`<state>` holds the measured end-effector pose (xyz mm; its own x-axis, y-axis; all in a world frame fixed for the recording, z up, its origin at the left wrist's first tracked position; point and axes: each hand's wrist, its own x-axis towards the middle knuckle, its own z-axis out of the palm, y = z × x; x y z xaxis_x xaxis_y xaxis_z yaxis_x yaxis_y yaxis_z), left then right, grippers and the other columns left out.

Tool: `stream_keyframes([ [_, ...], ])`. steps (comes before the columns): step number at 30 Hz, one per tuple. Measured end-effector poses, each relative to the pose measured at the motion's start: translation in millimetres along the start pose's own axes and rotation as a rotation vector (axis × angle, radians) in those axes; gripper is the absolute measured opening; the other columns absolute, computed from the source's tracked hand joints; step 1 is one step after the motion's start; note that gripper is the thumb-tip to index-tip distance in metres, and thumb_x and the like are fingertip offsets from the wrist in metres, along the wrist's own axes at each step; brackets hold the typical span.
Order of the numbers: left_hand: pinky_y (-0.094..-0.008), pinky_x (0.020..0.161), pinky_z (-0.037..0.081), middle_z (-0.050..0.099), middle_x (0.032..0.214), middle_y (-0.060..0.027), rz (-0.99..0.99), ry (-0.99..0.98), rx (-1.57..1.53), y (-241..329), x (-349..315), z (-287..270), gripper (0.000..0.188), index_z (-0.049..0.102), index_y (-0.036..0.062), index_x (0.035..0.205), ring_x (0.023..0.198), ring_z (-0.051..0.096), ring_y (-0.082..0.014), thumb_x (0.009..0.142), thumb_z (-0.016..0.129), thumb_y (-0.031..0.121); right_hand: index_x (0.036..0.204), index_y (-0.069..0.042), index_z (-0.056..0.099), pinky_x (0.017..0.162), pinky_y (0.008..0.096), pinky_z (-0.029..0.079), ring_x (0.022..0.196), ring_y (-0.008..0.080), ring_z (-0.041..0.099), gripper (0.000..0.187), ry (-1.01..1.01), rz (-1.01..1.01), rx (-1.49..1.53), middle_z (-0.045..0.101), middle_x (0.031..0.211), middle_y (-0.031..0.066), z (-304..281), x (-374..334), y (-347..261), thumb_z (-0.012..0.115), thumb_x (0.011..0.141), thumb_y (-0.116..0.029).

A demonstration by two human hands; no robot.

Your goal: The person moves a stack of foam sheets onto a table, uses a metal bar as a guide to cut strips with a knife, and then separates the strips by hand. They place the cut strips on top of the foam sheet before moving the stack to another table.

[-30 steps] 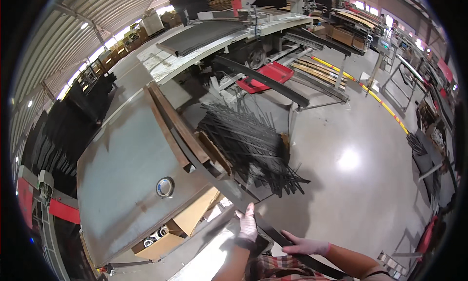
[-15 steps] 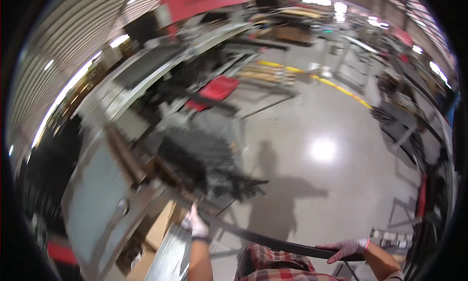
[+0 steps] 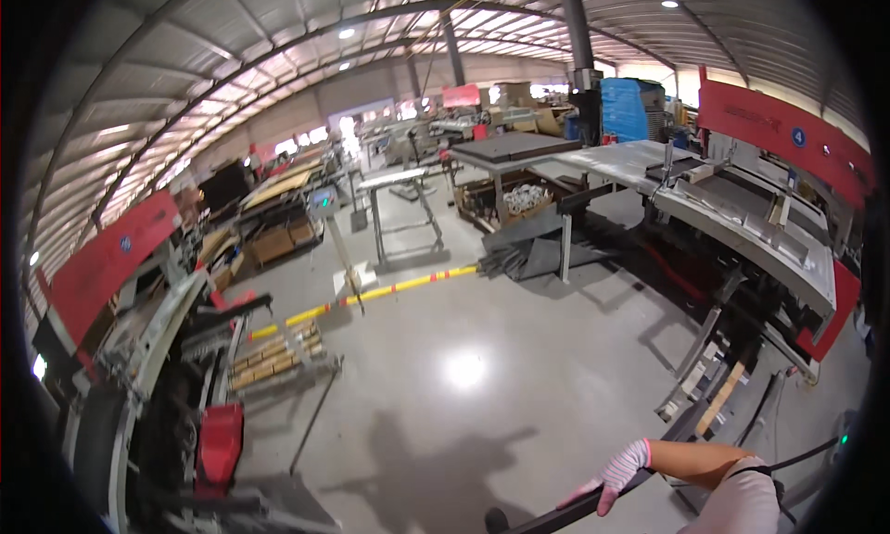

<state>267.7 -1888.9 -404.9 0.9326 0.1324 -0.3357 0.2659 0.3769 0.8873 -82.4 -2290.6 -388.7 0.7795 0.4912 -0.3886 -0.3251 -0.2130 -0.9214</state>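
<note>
My right hand (image 3: 610, 478), in a white-and-pink striped glove, is at the lower right. Its fingers close over a long, dark, flat bar (image 3: 579, 511), with the thumb hanging down on the near side. One stretch of the bar runs up to the right behind my wrist; the other leaves the picture at the lower edge. A dark rounded shape (image 3: 497, 519) shows at the bottom, too little of it visible to name. My left hand is out of the picture.
A large red-and-grey machine (image 3: 742, 209) stands at the right, another red machine (image 3: 111, 256) at the left. Yellow floor tape (image 3: 399, 286) crosses ahead. Dark strips (image 3: 538, 256) are heaped beyond it. Wooden slats (image 3: 273, 358) and a red part (image 3: 219, 446) lie at the left.
The view has swung to the right and up, and the left-hand machine has shifted toward the left rim. My left hand has gone out of the picture; my right hand still holds the bar.
</note>
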Motion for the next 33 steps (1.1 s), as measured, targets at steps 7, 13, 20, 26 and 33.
stream_keyframes([
  [7,-0.0383,0.074,0.049,0.059,0.086,-0.0112,-0.025,-0.266,0.049,-20,116,255,0.05,0.052,0.0057,0.108,0.077,0.057,-0.0247,0.093,0.045,0.053,0.147,-0.011,0.027,0.11,0.0305,0.022,0.134,0.0177,0.03,0.073,0.298,0.112,-0.084,0.032,0.149,0.0079,-131,-32,-33,0.064,0.088,-0.032],
  [13,-0.0413,0.071,0.049,0.055,0.076,-0.0079,-0.206,-0.522,0.068,-62,155,503,0.051,0.051,0.0072,0.092,0.07,0.055,-0.0249,0.09,0.043,0.057,0.147,-0.011,0.025,0.111,0.0319,0.021,0.136,0.0181,0.028,0.075,0.534,0.115,0.414,0.031,0.149,0.0076,-233,-63,-24,0.066,0.088,-0.032],
  [20,-0.0433,0.076,0.049,0.059,0.088,-0.0102,-0.089,-0.538,0.16,-73,227,684,0.052,0.054,0.0064,0.101,0.081,0.058,-0.0262,0.089,0.044,0.056,0.146,-0.014,0.03,0.112,0.0326,0.019,0.135,0.0224,0.029,0.074,0.613,0.035,0.186,0.033,0.148,0.0107,-465,-66,-24,0.067,0.086,-0.035],
  [26,-0.0481,0.089,0.047,0.056,0.116,-0.0147,-0.045,-0.376,0.065,-75,307,811,0.067,0.047,0.006,0.126,0.1,0.056,-0.0308,0.086,0.047,0.06,0.148,-0.016,0.026,0.111,0.033,0.021,0.134,0.0227,0.03,0.076,0.451,-0.032,0.025,0.03,0.15,0.0097,-704,-61,-44,0.067,0.086,-0.032],
  [33,-0.0479,0.075,0.05,0.06,0.087,-0.0153,-0.063,-0.342,0.0,-151,390,1033,0.062,0.057,0.0036,0.102,0.079,0.058,-0.0315,0.087,0.041,0.061,0.147,-0.014,0.028,0.111,0.0347,0.021,0.135,0.0245,0.03,0.08,0.463,0.061,0.038,0.031,0.148,0.0121,-936,-72,-49,0.069,0.083,-0.037],
])
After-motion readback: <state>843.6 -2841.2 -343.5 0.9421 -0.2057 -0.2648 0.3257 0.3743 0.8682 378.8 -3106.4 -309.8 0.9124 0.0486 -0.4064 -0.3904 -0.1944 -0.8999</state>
